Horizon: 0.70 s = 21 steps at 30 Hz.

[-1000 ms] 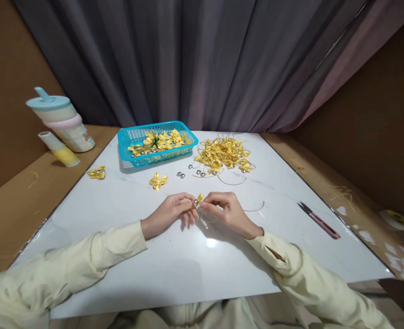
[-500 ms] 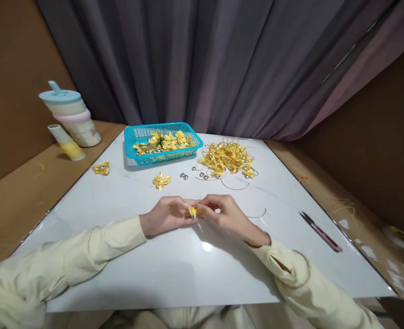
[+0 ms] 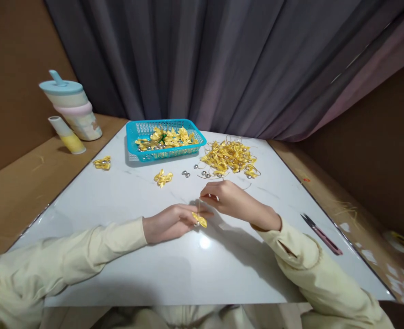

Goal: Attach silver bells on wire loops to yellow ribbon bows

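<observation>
Your left hand, near the middle of the tabletop, has its fingers clamped on one yellow ribbon piece, a silver bead showing at its lower edge. Your right hand is just beyond and to the right, its fingers pinched together on one thin cord that rises from that piece.

Two yellow clusters lie apart from the rest: one beyond your left hand, the other at the tabletop's left edge. To the right of the nearer cluster you have two loose beads close together, then two more and a single one beside the far pile. That pile's yellow pieces, beads and cords overlap too much for you to count. Left of it stands one blue basket, holding more yellow pieces, also too tangled to number, with one green tie among them.

You have one pair of snips on the right. Off the tabletop to the far left stand one lidded cup, its printed picture too small to make out, and one white-and-yellow spool.
</observation>
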Available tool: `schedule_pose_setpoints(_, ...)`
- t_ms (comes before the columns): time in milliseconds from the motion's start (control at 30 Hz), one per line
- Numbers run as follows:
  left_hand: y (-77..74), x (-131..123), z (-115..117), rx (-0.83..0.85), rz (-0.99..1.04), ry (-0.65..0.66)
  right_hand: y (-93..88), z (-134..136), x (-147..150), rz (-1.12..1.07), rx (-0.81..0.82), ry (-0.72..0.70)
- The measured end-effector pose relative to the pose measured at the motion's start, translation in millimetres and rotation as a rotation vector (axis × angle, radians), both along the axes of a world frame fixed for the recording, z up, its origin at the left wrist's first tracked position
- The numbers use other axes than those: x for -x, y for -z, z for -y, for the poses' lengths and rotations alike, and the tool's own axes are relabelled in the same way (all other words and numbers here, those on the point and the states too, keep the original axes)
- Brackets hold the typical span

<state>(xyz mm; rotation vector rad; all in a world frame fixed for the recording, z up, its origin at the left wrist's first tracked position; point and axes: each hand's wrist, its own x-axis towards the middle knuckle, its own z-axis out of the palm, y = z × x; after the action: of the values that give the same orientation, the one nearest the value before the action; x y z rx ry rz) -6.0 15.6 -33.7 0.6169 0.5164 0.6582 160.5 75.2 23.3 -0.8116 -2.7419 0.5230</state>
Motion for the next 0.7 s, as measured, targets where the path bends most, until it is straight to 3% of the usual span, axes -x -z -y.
schedule_pose_setpoints(100, -2.6, -4.7, 9.3, 0.060, -0.065, 0.015, 2.7, -15.7, 5.9, -0.031, -0.001, -0.025)
schedule_pose_setpoints(200, -5.7, -4.9, 15.2, -0.071, -0.253, -0.010, 13.2, -37.7, 13.6, -0.061, 0.024, 0.042)
schedule_pose_setpoints(367, 1.1, 1.8, 16.1, -0.699, -0.688, -0.117, 35.3, -65.7, 21.0, -0.043, 0.065, 0.110)
schedule_pose_setpoints(433, 4.7, 8.0, 12.6, -1.012, -0.761, -0.224, 39.0, -69.5, 20.7, -0.037, 0.063, 0.102)
schedule_pose_setpoints(500, 5.2, 16.9, 5.7, -1.287, -0.739, -0.245, 38.9, -70.7, 19.7, -0.029, 0.052, 0.089)
schedule_pose_setpoints(567, 2.4, 26.3, -4.1, -1.412, -0.691, -0.099, 35.8, -71.1, 19.0, -0.021, 0.031, 0.076)
schedule_pose_setpoints(700, -4.3, 34.3, -23.4, -1.424, -0.641, 0.203, 21.3, -67.7, 18.9, -0.019, -0.026, 0.079)
